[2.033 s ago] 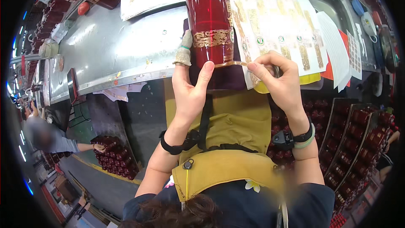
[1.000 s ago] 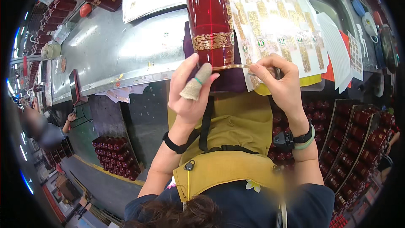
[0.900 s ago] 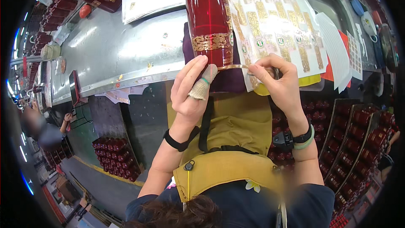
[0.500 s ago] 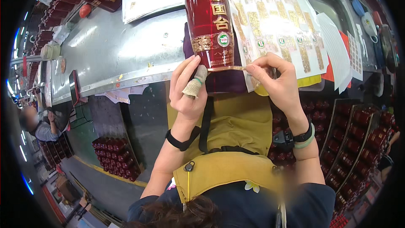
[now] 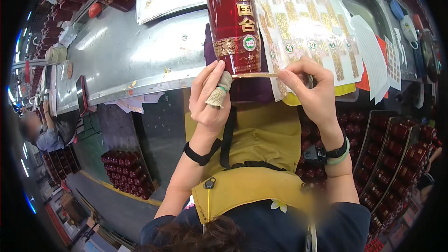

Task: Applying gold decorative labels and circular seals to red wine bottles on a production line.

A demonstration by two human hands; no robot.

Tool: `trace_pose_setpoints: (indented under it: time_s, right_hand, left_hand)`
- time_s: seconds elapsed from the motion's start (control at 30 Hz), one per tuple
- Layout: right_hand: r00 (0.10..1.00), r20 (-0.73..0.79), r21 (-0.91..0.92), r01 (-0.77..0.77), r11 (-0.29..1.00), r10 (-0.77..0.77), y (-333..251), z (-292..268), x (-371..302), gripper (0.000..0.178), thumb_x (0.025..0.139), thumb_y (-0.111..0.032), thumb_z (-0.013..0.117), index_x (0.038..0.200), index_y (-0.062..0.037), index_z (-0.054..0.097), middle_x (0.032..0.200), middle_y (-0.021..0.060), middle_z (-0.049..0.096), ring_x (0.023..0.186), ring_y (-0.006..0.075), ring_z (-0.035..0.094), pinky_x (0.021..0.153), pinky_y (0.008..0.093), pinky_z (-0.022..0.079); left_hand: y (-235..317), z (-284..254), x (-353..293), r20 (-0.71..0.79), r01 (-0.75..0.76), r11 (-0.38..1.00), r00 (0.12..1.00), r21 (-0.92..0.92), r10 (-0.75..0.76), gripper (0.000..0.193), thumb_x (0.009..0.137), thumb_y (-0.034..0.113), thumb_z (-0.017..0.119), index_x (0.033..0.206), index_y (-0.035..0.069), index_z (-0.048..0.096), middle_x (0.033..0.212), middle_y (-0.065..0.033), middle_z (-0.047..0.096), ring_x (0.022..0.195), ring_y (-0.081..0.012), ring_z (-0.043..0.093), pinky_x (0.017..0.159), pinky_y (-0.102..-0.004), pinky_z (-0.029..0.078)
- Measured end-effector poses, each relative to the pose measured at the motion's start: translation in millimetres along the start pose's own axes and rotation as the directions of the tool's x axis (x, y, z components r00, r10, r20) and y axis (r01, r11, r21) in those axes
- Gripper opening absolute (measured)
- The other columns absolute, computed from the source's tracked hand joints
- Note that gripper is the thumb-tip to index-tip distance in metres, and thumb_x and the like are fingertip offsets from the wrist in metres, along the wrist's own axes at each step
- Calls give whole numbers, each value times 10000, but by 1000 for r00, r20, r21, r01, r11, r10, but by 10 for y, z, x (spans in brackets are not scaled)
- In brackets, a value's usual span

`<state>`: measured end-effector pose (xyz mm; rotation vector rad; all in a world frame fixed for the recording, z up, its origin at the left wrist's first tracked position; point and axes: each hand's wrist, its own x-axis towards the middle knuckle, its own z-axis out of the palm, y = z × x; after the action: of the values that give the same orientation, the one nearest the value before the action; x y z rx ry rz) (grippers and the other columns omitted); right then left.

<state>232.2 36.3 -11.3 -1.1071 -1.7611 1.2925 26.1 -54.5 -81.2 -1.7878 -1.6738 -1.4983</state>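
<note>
A deep red glass bottle (image 5: 234, 28) with gold decoration and a round green-and-white sticker lies on a dark purple cloth (image 5: 252, 92), its base toward me. Across that base runs a thin gold strip (image 5: 259, 75), stretched nearly straight between my hands. My left hand (image 5: 206, 98) is at the base's left corner, fingertips pressed on the strip's end and against the glass. One of its digits wears a knitted finger cover (image 5: 219, 93). Just right of the base, my right hand (image 5: 313, 86) pinches the other end between thumb and forefinger.
Clear sheets of gold labels (image 5: 303, 23) spread right of the bottle, beside white paper (image 5: 371, 56). More sheets (image 5: 172, 0) lie at the back left of the metal table (image 5: 135, 51). Red bottles (image 5: 128, 175) stand in crates on the floor. Another person (image 5: 46, 135) is far left.
My right hand has shifted slightly right, and the strip looks straighter. The bottle has turned a little and moved slightly right. My left hand has stayed at its corner.
</note>
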Motion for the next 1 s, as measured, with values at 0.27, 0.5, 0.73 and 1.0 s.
trace_pose_setpoints:
  time_s: [0.27, 0.5, 0.73, 1.0]
  right_hand:
    - [1000, -9, -108, -19, 994, 19, 78, -13, 47, 135, 887, -132, 820, 866, -13, 761, 731, -10, 612, 661, 62, 484, 611, 251, 377]
    - [999, 50, -186, 15, 982, -6, 132, -86, 76, 146, 919, -133, 783, 901, 11, 763, 750, 11, 636, 683, 85, 499, 628, 266, 390]
    - [983, 161, -237, -50, 970, 90, 166, -497, 107, 137, 934, -106, 745, 946, 29, 765, 779, 43, 664, 701, 112, 533, 649, 282, 411]
    - [981, 160, -292, 150, 945, -107, 11, -183, 141, 164, 923, -146, 761, 1014, -15, 726, 891, 126, 696, 742, 264, 653, 695, 382, 513]
  left_hand:
    - [3, 13, 9, 7, -4, 1000, 1000, 1, 4, 177, 807, -157, 761, 960, -77, 720, 1161, -194, 760, 1078, -364, 726, 908, -411, 609]
    - [33, 18, 43, -15, 24, 1000, 1000, -4, -25, 167, 800, -157, 764, 941, -80, 717, 1155, -191, 762, 1064, -360, 727, 899, -407, 608]
    - [58, -40, 166, 51, -39, 999, 998, -14, 40, 194, 794, -142, 783, 971, -75, 743, 1106, -169, 775, 1049, -336, 724, 871, -391, 611]
    - [88, -22, 121, 4, 29, 999, 1000, -18, -29, 259, 750, -112, 841, 992, -54, 767, 1142, -138, 773, 1045, -293, 722, 877, -374, 611]
